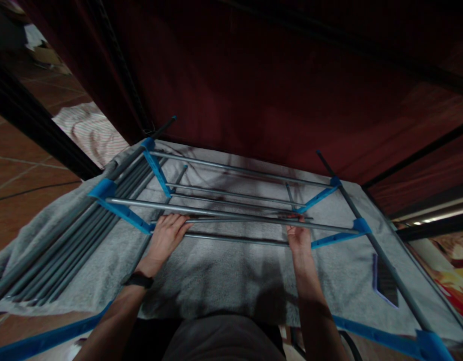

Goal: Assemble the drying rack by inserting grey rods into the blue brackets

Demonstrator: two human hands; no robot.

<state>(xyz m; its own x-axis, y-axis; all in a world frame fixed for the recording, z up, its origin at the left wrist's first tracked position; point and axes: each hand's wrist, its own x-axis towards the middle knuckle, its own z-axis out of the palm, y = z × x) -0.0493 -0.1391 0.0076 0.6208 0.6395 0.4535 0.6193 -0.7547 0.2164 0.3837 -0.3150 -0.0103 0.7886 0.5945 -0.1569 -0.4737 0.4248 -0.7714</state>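
A folding drying rack (231,198) of grey metal rods and blue plastic joints stands before me, draped with a grey towel (231,271). My left hand (167,235) lies over the towel with its fingers curled onto a grey rod near a blue joint (120,208). My right hand (299,235) grips the same run of rods farther right, next to another blue joint (332,238). A dark band sits on my left wrist.
A dark red curtain (276,85) hangs right behind the rack. Brown floor tiles and a striped cloth (90,130) lie at left. The rack's left wing (65,235) of several rods slopes down to the left. A dark label (385,278) shows on the towel at right.
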